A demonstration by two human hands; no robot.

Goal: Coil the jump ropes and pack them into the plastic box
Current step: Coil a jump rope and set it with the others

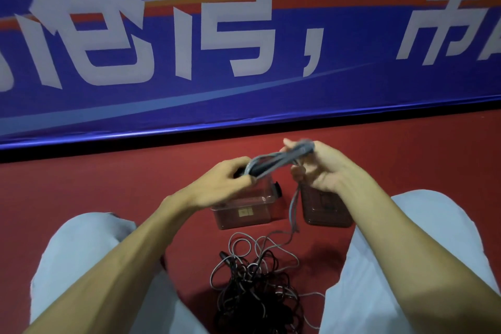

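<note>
From the head camera, the person sits on a red floor (108, 187) with both knees spread, in pale trousers (89, 247). Both hands are raised between the knees. The left hand (227, 182) has its fingers curled round one end of a folded bundle of grey jump rope (276, 160). The right hand (322, 168) grips the other end, its fingers bent round the strands, though motion blur hides the exact hold. The bundle stretches between the two hands, held above the floor.

A loose grey strand (294, 206) hangs from the right hand down to a tangled pile of black and grey ropes (254, 287) lying on the floor between the legs.

Just beyond the pile stands the clear plastic box (244, 214), open, partly hidden under the left hand. Beside it on the right lies what looks like its clear lid (325, 214), flat on the floor.

A blue banner (244, 95) with large white characters fills the background.
</note>
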